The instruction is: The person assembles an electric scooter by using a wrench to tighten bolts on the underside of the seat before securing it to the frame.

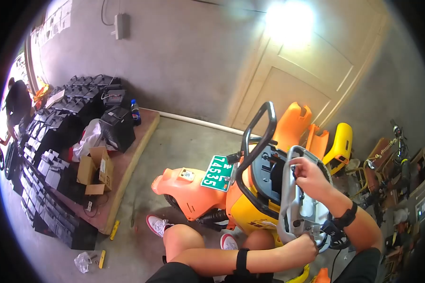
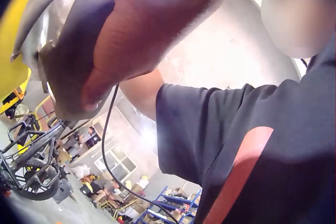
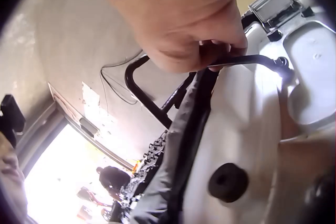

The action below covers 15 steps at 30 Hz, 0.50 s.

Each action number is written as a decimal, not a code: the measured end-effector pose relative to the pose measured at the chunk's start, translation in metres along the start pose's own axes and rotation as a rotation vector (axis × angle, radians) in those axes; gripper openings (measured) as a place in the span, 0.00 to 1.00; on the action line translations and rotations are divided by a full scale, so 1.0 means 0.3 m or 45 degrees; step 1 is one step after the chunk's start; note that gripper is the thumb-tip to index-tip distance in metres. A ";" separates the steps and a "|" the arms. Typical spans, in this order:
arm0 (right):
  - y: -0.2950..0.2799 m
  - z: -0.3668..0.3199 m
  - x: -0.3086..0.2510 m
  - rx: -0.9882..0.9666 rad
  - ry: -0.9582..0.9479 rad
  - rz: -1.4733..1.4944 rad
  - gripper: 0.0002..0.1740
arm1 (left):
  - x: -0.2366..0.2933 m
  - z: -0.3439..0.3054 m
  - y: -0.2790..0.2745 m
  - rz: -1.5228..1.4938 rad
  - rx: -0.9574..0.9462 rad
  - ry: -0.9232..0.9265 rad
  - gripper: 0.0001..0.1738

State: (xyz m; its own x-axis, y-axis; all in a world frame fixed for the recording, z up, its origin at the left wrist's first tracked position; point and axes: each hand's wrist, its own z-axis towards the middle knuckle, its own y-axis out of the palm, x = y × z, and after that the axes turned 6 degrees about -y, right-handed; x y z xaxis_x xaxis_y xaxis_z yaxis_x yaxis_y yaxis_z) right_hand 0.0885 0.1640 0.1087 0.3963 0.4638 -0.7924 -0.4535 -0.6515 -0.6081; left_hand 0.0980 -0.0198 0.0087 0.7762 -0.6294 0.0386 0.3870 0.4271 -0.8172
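Observation:
The scooter seat (image 1: 287,214) stands tipped up on a yellow and orange scooter (image 1: 248,207), its pale underside showing. My right hand (image 1: 309,177) is at the seat's upper edge. In the right wrist view, that hand (image 3: 194,29) has curled fingers at one end of a thin black bent rod (image 3: 252,60), whose other end meets the underside. A round black rubber bumper (image 3: 228,182) sits below. My left hand (image 1: 307,247) grips the seat's lower edge; its thumb lies against the dark grey seat (image 2: 68,71) in the left wrist view, other fingers hidden.
A black rail (image 1: 262,137) rises beside the open compartment (image 1: 269,174). Orange panels (image 1: 293,125) and a yellow panel (image 1: 340,144) stand behind. Several black battery cases (image 1: 56,165) and a cardboard box (image 1: 95,172) are at left. A person (image 1: 18,106) bends near the doorway.

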 end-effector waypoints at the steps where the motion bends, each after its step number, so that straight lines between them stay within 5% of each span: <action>1: 0.021 -0.003 -0.015 0.027 -0.115 -0.175 0.29 | -0.002 -0.005 -0.008 0.002 0.015 -0.005 0.10; 10: -0.035 -0.077 -0.134 -0.348 -0.146 -0.194 0.16 | -0.016 -0.019 -0.049 0.024 0.075 -0.009 0.07; 13: -0.017 -0.122 -0.160 -0.521 -0.697 -0.759 0.13 | -0.031 -0.021 -0.070 0.025 0.067 0.026 0.07; 15: -0.022 -0.162 -0.176 -0.518 -0.786 -0.947 0.14 | -0.039 -0.024 -0.076 -0.016 0.128 0.028 0.09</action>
State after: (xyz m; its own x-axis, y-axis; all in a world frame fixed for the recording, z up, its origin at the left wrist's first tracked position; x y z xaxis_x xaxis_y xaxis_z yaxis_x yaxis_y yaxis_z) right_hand 0.1093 0.1144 0.1569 -0.0628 0.9813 -0.1820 0.0857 -0.1764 -0.9806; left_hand 0.0764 -0.0269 0.0227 0.7605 -0.6484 0.0349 0.4453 0.4816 -0.7548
